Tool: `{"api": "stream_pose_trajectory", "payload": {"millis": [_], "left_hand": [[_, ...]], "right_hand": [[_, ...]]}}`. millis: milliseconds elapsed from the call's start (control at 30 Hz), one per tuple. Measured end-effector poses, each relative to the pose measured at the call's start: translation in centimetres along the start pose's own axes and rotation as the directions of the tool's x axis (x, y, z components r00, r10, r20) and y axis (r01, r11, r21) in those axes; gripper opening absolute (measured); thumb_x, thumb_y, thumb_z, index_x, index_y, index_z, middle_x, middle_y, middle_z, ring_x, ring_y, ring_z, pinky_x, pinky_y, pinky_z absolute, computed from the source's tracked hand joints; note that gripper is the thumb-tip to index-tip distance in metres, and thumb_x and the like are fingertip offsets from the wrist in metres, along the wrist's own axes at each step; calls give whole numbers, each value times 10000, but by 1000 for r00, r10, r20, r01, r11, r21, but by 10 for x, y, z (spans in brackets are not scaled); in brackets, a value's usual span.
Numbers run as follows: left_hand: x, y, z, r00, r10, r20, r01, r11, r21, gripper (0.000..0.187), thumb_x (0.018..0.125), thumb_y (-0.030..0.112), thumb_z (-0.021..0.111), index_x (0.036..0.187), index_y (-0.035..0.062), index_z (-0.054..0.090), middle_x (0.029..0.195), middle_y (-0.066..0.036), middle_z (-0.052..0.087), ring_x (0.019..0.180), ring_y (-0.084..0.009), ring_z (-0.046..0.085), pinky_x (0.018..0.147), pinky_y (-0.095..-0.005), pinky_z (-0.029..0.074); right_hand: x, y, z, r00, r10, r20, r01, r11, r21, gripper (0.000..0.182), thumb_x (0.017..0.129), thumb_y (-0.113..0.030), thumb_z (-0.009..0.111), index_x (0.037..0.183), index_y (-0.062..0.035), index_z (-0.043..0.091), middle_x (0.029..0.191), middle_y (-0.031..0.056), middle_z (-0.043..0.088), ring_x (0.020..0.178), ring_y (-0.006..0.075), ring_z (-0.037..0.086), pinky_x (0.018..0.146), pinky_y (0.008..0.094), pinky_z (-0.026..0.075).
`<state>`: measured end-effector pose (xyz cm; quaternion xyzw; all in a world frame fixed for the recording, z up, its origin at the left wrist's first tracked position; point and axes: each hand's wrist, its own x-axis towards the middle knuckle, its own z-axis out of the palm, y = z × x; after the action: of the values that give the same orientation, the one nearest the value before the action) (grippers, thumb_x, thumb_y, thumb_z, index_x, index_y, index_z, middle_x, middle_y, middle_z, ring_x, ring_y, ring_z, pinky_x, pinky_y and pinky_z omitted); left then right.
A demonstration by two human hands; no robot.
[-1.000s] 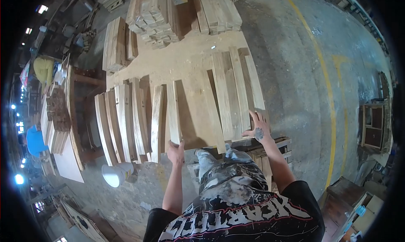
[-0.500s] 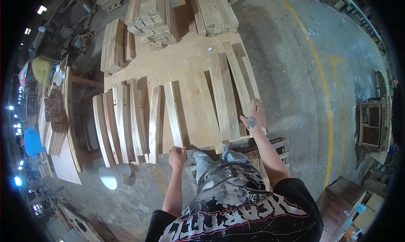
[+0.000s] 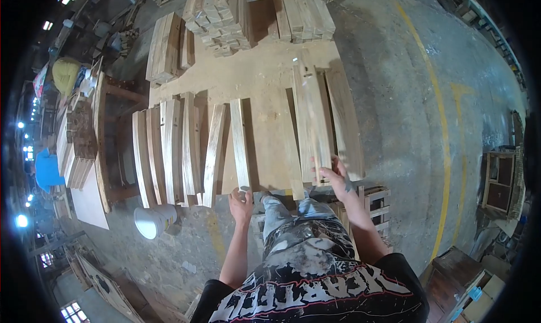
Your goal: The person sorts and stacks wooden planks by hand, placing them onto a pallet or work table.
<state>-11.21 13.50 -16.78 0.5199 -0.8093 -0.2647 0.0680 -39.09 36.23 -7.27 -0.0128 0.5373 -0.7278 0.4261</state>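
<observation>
Planks of pale wood cover a large worktable (image 3: 265,92) in a dim workshop with a concrete floor (image 3: 406,97) marked by a yellow line (image 3: 442,131). At the table's near edge, the right hand (image 3: 336,176) grips the end of a long plank (image 3: 311,120), while the left hand (image 3: 241,202), fingers loosely spread, touches the end of a narrower plank (image 3: 239,143). A white bucket (image 3: 153,220) sits below the near left corner.
</observation>
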Motion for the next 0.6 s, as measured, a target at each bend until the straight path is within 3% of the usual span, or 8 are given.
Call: {"api": "stream_pose_trajectory", "payload": {"millis": [33,133,200,333,367,467,500,600], "left_hand": [[2,-4,2,1000,-10,-14,9,1000,-27,519,919,376,698,1239,-23,611,1148,-237,624,934,-365,672,815,-462,530],[8,-24,8,966,-169,195,189,977,-94,547,947,446,646,1181,-47,625,979,-246,673,869,-408,664,809,-491,510],[17,-70,31,871,-322,371,401,902,-158,665,977,557,561,1266,-41,588,1104,-227,666,904,-351,692,748,-456,554],[11,-74,29,630,-495,599,771,489,-407,896,968,755,382,1340,-43,550,1143,-202,659,990,-314,706,746,-452,616],[14,-78,32,611,-481,629,784,480,-394,952,956,786,339,1370,-52,520,1165,-229,654,1029,-334,703,814,-490,624],[17,-78,43,630,-336,700,765,422,-487,890,999,730,318,1428,-30,493,1257,-240,636,1053,-339,688,768,-470,622],[22,-94,54,586,-198,786,780,402,-480,886,1001,730,307,1506,11,415,1353,-220,590,1164,-343,650,820,-471,617],[23,-80,52,537,-47,842,811,302,-501,863,1002,732,287,1508,47,430,1359,-187,600,1202,-338,632,878,-476,603]], "right_hand": [[-4,3,14,1000,16,8,-17,1000,26,520,890,-117,723,1319,-38,438,1230,136,653,1056,226,682,859,378,580],[-4,48,38,998,57,-27,-61,985,-160,605,874,-199,778,1352,-57,435,1165,102,646,1014,177,640,900,326,525],[1,85,54,997,76,-15,-77,964,-256,636,862,-231,795,1361,-57,442,1201,127,624,1051,197,633,883,344,539],[9,156,101,997,-19,-70,-6,940,-342,663,846,-234,800,1353,-14,434,1184,157,623,1042,217,644,873,354,546],[4,164,109,992,-76,-96,16,857,-516,682,840,-227,800,1363,0,424,1188,176,620,1054,244,645,881,370,546],[2,191,130,982,-107,-158,-1,825,-566,697,831,-214,799,1375,-3,417,1213,195,603,1081,276,634,896,388,542],[4,202,132,983,-94,-158,-17,808,-588,747,842,-240,785,1430,-3,390,1211,229,599,1111,328,622,944,399,523],[1,228,128,966,-251,-68,68,494,-867,751,867,-269,764,1476,-34,393,1210,246,592,1124,356,604,980,417,494]]}}
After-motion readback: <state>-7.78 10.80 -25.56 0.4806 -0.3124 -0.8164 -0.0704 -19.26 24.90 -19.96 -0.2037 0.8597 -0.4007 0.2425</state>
